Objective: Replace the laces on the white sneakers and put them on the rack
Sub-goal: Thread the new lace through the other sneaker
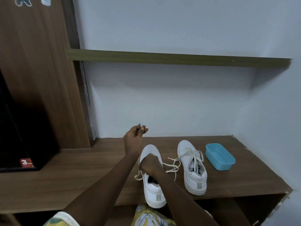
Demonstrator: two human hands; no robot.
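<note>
Blue tub (219, 156) beside far sneaker (193, 181); right hand (149, 165) and lace (138, 167) across near sneaker (153, 191).

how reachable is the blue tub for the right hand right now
Probably yes, once it lets go: the right hand holds the near sneaker, the left hand pinches its lace, and the blue tub sits on the same shelf, with only the other sneaker between.

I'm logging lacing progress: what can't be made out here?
Head view:
Eyelets of the near sneaker: covered by the right hand.
Tip of the lace: too small, pinched in the left hand.
Print on the red label: too small to read.
Space under the counter: cut off by the bottom edge.
</note>
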